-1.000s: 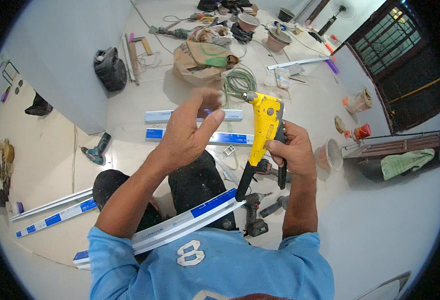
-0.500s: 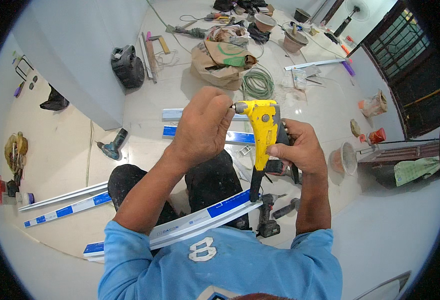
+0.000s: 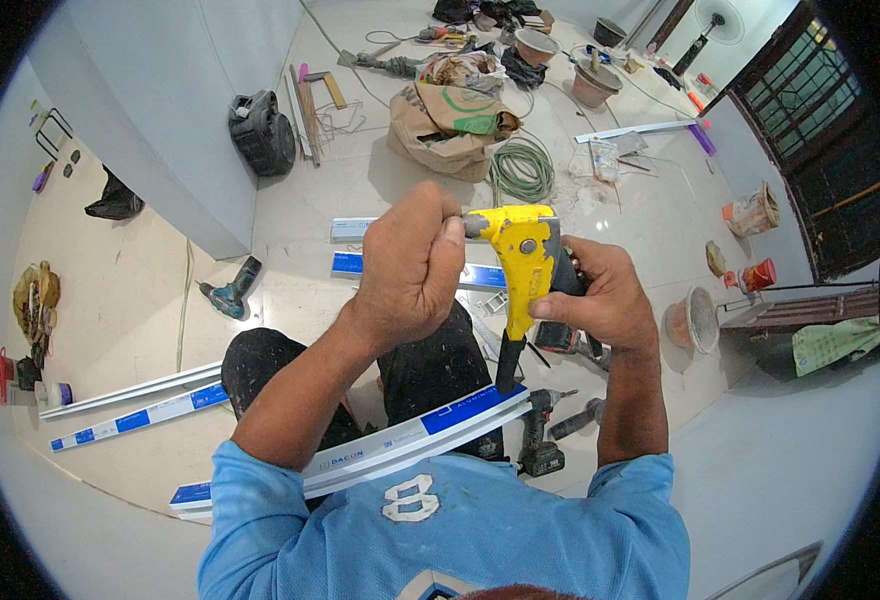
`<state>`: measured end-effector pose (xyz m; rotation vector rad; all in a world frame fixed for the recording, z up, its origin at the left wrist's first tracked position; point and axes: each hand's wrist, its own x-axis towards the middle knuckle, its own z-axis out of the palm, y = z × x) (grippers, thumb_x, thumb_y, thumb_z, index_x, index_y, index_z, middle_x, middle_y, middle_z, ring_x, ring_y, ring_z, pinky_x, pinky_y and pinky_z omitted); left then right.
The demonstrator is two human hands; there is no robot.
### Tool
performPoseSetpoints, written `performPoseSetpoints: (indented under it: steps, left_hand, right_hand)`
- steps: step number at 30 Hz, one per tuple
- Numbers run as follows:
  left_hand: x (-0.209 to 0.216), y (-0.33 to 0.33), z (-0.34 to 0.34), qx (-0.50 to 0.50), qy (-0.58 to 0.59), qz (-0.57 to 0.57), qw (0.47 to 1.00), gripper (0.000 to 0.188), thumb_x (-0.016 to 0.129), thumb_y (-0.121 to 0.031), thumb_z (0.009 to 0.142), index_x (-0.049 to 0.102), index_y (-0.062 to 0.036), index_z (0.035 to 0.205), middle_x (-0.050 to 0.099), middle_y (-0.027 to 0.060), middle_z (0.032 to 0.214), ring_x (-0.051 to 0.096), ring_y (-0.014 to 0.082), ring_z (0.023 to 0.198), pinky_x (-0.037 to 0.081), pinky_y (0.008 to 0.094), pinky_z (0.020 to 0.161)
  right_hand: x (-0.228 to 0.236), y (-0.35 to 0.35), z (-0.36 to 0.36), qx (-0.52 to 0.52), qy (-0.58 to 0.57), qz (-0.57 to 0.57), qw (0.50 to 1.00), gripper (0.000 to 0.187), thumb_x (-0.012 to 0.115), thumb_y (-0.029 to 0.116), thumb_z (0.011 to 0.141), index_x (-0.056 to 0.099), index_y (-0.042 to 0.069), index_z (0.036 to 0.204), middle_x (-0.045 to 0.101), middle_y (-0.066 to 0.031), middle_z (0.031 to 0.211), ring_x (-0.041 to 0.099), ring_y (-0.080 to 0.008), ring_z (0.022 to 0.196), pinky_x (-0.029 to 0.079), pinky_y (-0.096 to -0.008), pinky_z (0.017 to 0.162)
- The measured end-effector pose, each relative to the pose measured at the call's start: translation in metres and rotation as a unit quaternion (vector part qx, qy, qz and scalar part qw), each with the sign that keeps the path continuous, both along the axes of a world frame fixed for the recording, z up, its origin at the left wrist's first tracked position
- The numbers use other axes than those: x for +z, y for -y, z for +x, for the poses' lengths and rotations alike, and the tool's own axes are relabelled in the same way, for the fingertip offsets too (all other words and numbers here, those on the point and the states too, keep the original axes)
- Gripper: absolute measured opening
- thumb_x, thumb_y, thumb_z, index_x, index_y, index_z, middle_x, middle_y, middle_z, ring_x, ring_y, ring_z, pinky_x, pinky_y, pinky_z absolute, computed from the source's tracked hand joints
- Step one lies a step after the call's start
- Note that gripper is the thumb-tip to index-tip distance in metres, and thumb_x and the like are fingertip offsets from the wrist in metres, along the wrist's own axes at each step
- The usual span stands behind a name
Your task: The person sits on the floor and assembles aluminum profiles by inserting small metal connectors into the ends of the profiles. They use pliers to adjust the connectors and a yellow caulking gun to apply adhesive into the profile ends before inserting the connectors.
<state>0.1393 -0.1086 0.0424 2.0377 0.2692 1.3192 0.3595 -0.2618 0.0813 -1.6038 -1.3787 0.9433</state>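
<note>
My right hand (image 3: 610, 300) is wrapped round a yellow and black hand rivet gun (image 3: 526, 255), its nose turned to the left. One black handle end (image 3: 508, 362) comes down to the aluminium profile. My left hand (image 3: 410, 262) is closed in a pinch at the nose; anything small between the fingertips is hidden. Across my lap lies a white aluminium profile (image 3: 368, 450) with blue-and-white film, its right end beneath the rivet gun.
A black cordless drill (image 3: 538, 435) stands right of the profile, and another drill (image 3: 230, 288) lies left. More film-covered profiles (image 3: 140, 417) rest on the tiles. Ahead sit a paper sack (image 3: 450, 130), coiled green hose (image 3: 522, 170) and a black case (image 3: 261, 133). A bucket (image 3: 693, 320) is at right.
My left hand has come down slightly and its thumb now presses at the rivet gun's nose. The gun has shifted a little, and the whole view has moved slightly.
</note>
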Motion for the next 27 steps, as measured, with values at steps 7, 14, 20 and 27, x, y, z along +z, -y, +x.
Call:
performPoseSetpoints:
  steps: [7,14,20,27]
  left_hand:
    - [0.005,0.006,-0.005,-0.005,-0.011,-0.093,0.996,0.022,0.045,-0.019,0.114,0.056,-0.0041,0.102,0.05,0.0043,0.078,0.047,0.012,0.066,0.041,0.031,0.06]
    - [0.021,-0.015,-0.017,0.046,-0.035,-0.003,0.998,0.01,0.056,-0.003,0.107,0.063,0.0002,0.113,0.061,0.015,0.095,0.062,0.0235,0.087,0.052,0.0383,0.079]
    - [0.011,-0.039,-0.033,0.131,-0.012,0.295,0.946,0.009,0.059,-0.004,0.109,0.062,0.0013,0.116,0.067,0.0196,0.105,0.066,0.0346,0.094,0.056,0.0466,0.085]
    - [-0.005,-0.042,-0.035,0.125,0.009,0.311,0.942,0.018,0.054,-0.018,0.116,0.055,-0.0009,0.12,0.063,0.0174,0.1,0.064,0.0309,0.091,0.054,0.0448,0.084]
  right_hand:
    - [0.005,-0.001,-0.012,-0.015,0.094,0.058,0.994,0.049,0.097,0.026,0.082,0.075,-0.002,0.116,0.081,-0.0111,0.095,0.074,-0.0128,0.083,0.06,-0.0316,0.077]
    - [-0.012,-0.017,-0.017,-0.023,0.044,0.089,0.995,0.052,0.096,0.032,0.082,0.076,-0.002,0.116,0.079,-0.0134,0.091,0.075,-0.0164,0.085,0.059,-0.0359,0.078]
    - [-0.032,-0.035,-0.023,0.051,-0.031,0.124,0.99,0.055,0.094,0.04,0.083,0.077,-0.002,0.113,0.078,-0.0123,0.088,0.07,-0.014,0.082,0.058,-0.0338,0.076]
    - [-0.045,-0.042,-0.019,0.137,-0.138,0.08,0.978,0.058,0.092,0.03,0.084,0.07,-0.005,0.125,0.08,-0.0151,0.104,0.074,-0.0159,0.091,0.059,-0.0353,0.083]
